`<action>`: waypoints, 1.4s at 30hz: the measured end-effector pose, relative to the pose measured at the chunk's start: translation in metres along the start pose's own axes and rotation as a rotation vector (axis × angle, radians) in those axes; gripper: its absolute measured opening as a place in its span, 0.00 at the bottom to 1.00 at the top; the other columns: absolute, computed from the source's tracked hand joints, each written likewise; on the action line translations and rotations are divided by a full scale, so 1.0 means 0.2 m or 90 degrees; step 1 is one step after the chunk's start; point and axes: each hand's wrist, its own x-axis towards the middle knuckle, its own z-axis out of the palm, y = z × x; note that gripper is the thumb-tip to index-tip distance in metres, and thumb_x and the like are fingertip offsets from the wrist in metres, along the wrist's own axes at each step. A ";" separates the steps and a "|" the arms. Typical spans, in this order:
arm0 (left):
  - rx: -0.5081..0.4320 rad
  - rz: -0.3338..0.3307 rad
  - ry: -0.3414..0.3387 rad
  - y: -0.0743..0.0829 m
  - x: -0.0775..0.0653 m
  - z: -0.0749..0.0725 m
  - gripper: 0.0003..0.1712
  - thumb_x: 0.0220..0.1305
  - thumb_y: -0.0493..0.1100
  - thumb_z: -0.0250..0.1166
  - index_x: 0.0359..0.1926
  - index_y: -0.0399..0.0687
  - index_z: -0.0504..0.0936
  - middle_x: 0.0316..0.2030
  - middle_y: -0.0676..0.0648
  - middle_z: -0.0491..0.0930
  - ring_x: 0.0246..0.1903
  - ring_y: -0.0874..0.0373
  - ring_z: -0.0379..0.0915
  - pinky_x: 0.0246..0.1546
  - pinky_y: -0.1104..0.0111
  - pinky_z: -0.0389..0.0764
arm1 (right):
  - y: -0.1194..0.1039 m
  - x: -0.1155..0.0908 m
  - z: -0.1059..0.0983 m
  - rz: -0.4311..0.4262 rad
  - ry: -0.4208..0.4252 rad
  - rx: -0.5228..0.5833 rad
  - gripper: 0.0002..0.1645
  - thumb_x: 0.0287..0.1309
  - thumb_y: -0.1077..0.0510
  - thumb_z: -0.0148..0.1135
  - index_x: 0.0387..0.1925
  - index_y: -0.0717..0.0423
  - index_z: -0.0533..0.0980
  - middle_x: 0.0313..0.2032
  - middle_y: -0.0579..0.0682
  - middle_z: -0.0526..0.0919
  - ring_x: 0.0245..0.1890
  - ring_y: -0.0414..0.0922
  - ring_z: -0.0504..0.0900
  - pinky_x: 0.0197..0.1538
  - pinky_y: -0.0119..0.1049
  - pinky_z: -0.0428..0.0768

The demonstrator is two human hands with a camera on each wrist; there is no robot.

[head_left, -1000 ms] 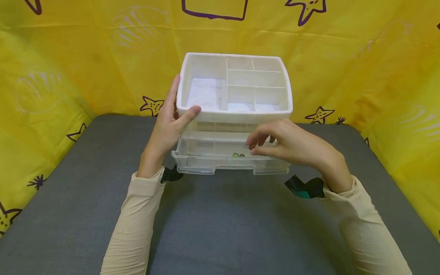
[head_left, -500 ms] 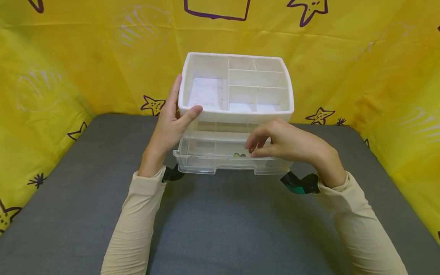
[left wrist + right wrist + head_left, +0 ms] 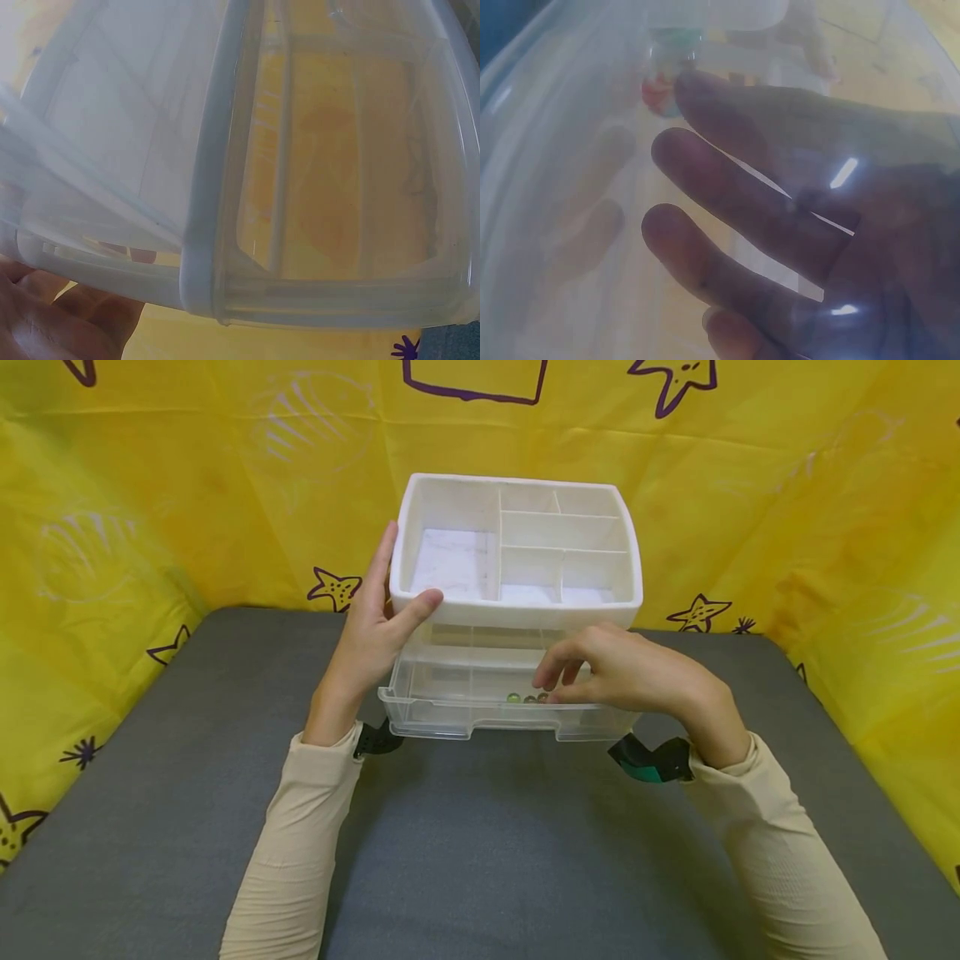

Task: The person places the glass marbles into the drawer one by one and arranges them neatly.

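Observation:
A small white organizer with a divided top tray stands at the table's far side, its clear lower drawer pulled out. My left hand grips the organizer's left side, thumb over the front rim. In the left wrist view, some fingers show by its wall. My right hand reaches into the drawer's right part, fingers loosely bent and parted. Two marbles, one greenish and another, lie on the drawer floor. A third marble sits just by the right fingertips. The right wrist view shows a red-tinted marble beside a fingertip.
Above the pulled-out drawer is another clear drawer, partly hidden under the tray. The grey tabletop stretches in front, and a yellow patterned cloth hangs behind and on both sides.
My right hand has lowered slightly and let go of a reddish marble, which now rests by the other two. The greenish marble has shifted slightly left. My left hand keeps its grip.

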 end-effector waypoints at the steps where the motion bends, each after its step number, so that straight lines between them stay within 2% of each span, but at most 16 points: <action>1: 0.000 0.000 0.000 0.00 0.00 0.00 0.49 0.68 0.39 0.63 0.79 0.60 0.44 0.70 0.41 0.61 0.55 0.53 0.68 0.51 0.73 0.78 | 0.00 0.00 0.00 0.000 0.000 0.001 0.05 0.59 0.56 0.69 0.38 0.44 0.86 0.37 0.39 0.87 0.38 0.37 0.83 0.45 0.38 0.80; 9: -0.003 0.002 0.000 0.00 0.00 0.00 0.49 0.68 0.38 0.63 0.79 0.59 0.44 0.71 0.41 0.60 0.55 0.53 0.68 0.52 0.74 0.78 | 0.01 -0.01 0.00 -0.009 0.019 0.017 0.08 0.60 0.56 0.69 0.42 0.46 0.85 0.39 0.41 0.87 0.40 0.37 0.83 0.46 0.39 0.81; 15: -0.008 -0.001 0.004 0.00 0.00 0.00 0.48 0.68 0.38 0.63 0.79 0.59 0.44 0.71 0.42 0.59 0.55 0.53 0.68 0.51 0.74 0.78 | 0.03 -0.04 -0.01 -0.050 0.061 0.039 0.12 0.62 0.58 0.67 0.47 0.51 0.84 0.42 0.45 0.87 0.42 0.39 0.81 0.47 0.41 0.81; 20: -0.014 0.001 0.002 0.00 0.00 0.01 0.48 0.68 0.38 0.63 0.79 0.59 0.45 0.70 0.41 0.60 0.55 0.53 0.68 0.51 0.74 0.78 | 0.04 -0.08 -0.03 -0.062 0.101 0.029 0.14 0.61 0.59 0.68 0.49 0.51 0.83 0.43 0.44 0.87 0.41 0.37 0.82 0.45 0.36 0.81; 31: -0.020 0.000 0.004 0.01 0.00 0.01 0.48 0.68 0.37 0.63 0.79 0.58 0.45 0.71 0.42 0.59 0.55 0.53 0.66 0.51 0.75 0.78 | 0.05 -0.18 -0.07 -0.026 0.192 0.024 0.15 0.59 0.56 0.70 0.49 0.46 0.83 0.41 0.41 0.87 0.41 0.34 0.81 0.45 0.29 0.79; 38: -0.012 -0.003 0.007 0.01 0.00 0.01 0.48 0.67 0.38 0.63 0.79 0.59 0.45 0.71 0.43 0.59 0.55 0.53 0.66 0.51 0.74 0.78 | 0.08 -0.24 -0.07 -0.058 0.249 0.003 0.17 0.56 0.60 0.72 0.49 0.49 0.83 0.44 0.44 0.88 0.41 0.33 0.81 0.47 0.21 0.75; 42: -0.010 -0.005 0.009 0.01 0.00 0.01 0.49 0.67 0.38 0.64 0.79 0.59 0.45 0.71 0.43 0.59 0.55 0.53 0.66 0.51 0.75 0.78 | 0.10 -0.27 -0.07 -0.079 0.276 -0.003 0.19 0.54 0.62 0.73 0.49 0.48 0.83 0.43 0.43 0.88 0.41 0.32 0.80 0.47 0.18 0.74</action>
